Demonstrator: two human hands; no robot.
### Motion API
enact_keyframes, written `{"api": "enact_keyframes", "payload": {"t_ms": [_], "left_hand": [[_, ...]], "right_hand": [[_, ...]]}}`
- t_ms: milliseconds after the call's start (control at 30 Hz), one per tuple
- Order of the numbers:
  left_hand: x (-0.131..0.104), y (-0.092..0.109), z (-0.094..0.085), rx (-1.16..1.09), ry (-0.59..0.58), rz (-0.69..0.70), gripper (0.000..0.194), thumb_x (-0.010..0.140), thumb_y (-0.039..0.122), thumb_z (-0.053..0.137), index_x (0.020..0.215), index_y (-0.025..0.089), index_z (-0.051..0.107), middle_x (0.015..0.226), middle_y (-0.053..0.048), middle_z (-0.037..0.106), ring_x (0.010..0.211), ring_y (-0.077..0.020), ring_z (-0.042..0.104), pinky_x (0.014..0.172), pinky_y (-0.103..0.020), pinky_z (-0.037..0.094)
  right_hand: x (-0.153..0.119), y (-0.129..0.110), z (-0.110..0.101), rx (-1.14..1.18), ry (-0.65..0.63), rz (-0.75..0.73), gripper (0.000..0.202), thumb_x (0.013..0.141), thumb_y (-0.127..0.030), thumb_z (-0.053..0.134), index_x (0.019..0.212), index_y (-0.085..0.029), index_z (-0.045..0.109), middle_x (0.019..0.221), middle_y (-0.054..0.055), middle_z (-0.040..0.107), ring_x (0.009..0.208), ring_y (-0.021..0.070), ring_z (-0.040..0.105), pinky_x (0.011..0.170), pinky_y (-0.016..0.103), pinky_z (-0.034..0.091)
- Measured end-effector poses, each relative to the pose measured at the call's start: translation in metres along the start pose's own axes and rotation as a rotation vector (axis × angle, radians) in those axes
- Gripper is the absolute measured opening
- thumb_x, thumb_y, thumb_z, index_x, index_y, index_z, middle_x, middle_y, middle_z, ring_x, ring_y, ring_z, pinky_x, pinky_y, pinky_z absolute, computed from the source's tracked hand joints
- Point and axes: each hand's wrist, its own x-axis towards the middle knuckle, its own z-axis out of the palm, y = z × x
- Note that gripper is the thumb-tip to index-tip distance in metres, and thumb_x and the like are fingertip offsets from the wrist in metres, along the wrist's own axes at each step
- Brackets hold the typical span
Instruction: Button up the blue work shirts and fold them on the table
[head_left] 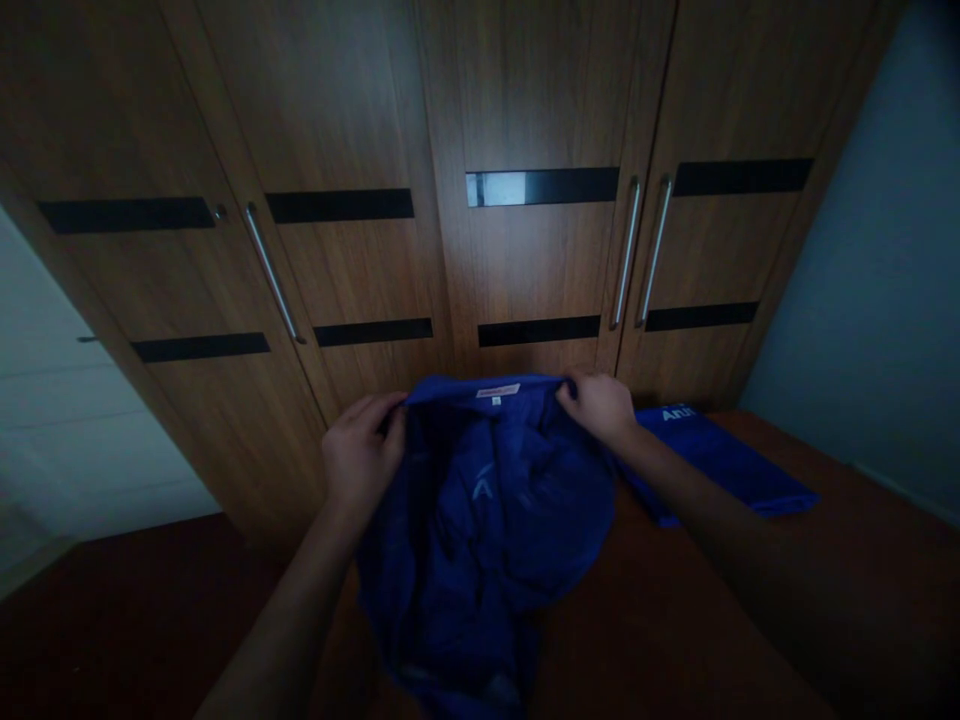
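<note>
A blue garment (pixel 487 520) with a pale label inside its collar hangs between my hands. Its cloth drops in loose folds, and light lettering shows faintly on it. My left hand (pixel 364 445) pinches the left end of the collar, thumb and fingers closed. At the collar's right end, my right hand (pixel 600 405) grips the cloth in the same way. Behind my right forearm lies a folded blue garment (pixel 720 460) with white letters, partly covered by the arm. Whether the held garment's lower end touches the surface below, I cannot tell.
A wooden wardrobe (pixel 360 110) with dark strips and metal handles (pixel 628 255) stands straight ahead. The folded garment rests on a reddish-brown surface (pixel 637 620). A bluish wall (pixel 862 300) rises on the right, and a white door (pixel 82 430) is on the left.
</note>
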Motion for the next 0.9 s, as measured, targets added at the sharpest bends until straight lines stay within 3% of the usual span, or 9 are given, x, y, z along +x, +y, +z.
{"api": "enact_keyframes", "payload": {"t_ms": [100,167,233,367,500,600,700,900], "left_hand": [[0.003,-0.005,0.002,0.058,-0.011,-0.082,0.026,0.089,0.035,0.045,0.102,0.023,0.065,0.097,-0.004,0.07,0.091,-0.022,0.066,0.081,-0.034,0.051],[0.002,-0.006,0.004,0.101,-0.038,-0.106,0.028,0.089,0.036,0.044,0.103,0.022,0.064,0.099,-0.006,0.07,0.091,-0.0231,0.065,0.081,-0.034,0.051],[-0.002,-0.006,0.007,0.176,-0.14,-0.1,0.03,0.089,0.035,0.041,0.102,0.021,0.064,0.098,-0.008,0.07,0.091,-0.0244,0.065,0.078,-0.035,0.05],[-0.022,-0.011,0.012,0.347,-0.499,-0.077,0.03,0.087,0.033,0.039,0.098,0.022,0.065,0.093,-0.009,0.07,0.083,-0.0261,0.066,0.067,-0.034,0.048],[-0.042,-0.017,0.012,0.267,-0.825,-0.017,0.022,0.081,0.029,0.046,0.087,0.023,0.066,0.085,-0.008,0.07,0.077,-0.0237,0.066,0.064,-0.031,0.044],[-0.05,-0.02,0.008,0.072,-0.978,0.024,0.018,0.08,0.032,0.05,0.08,0.023,0.065,0.081,-0.004,0.069,0.072,-0.0203,0.064,0.062,-0.027,0.042],[-0.055,-0.024,0.007,-0.086,-1.085,-0.019,0.022,0.08,0.038,0.05,0.077,0.022,0.064,0.076,-0.002,0.068,0.07,-0.0181,0.062,0.06,-0.025,0.041],[-0.067,-0.034,0.011,-0.219,-1.167,0.008,0.02,0.078,0.035,0.05,0.08,0.02,0.062,0.079,-0.001,0.066,0.073,-0.0173,0.06,0.065,-0.025,0.042]], "right_hand": [[0.003,0.015,-0.021,-0.007,0.185,-0.119,0.038,0.094,-0.041,0.035,0.105,-0.016,0.062,0.098,0.013,0.07,0.091,0.026,0.065,0.074,0.033,0.045],[-0.002,0.025,-0.021,0.03,0.208,-0.181,0.037,0.095,-0.043,0.036,0.11,-0.018,0.059,0.097,0.01,0.071,0.086,0.0244,0.066,0.072,0.032,0.046],[-0.013,0.034,-0.009,0.082,0.122,-0.252,0.034,0.094,-0.042,0.04,0.117,-0.021,0.056,0.104,0.007,0.07,0.088,0.0223,0.066,0.075,0.031,0.047],[-0.047,0.056,0.034,0.108,-0.181,-0.417,0.032,0.089,-0.031,0.05,0.118,-0.023,0.058,0.119,0.006,0.065,0.105,0.0205,0.061,0.087,0.031,0.045],[-0.073,0.073,0.061,0.077,-0.322,-0.411,0.023,0.087,-0.025,0.05,0.104,-0.023,0.065,0.107,0.006,0.068,0.099,0.0206,0.062,0.083,0.031,0.046],[-0.079,0.078,0.058,0.094,-0.328,-0.418,0.02,0.087,-0.028,0.051,0.1,-0.023,0.065,0.101,0.005,0.068,0.095,0.0202,0.063,0.079,0.03,0.045],[-0.079,0.078,0.045,0.096,-0.351,-0.457,0.023,0.09,-0.035,0.047,0.091,-0.023,0.066,0.093,0.005,0.068,0.088,0.0195,0.063,0.073,0.029,0.044],[-0.077,0.072,0.033,0.1,-0.331,-0.463,0.015,0.087,-0.028,0.048,0.082,-0.021,0.06,0.09,0.004,0.063,0.083,0.0174,0.06,0.068,0.027,0.041]]}}
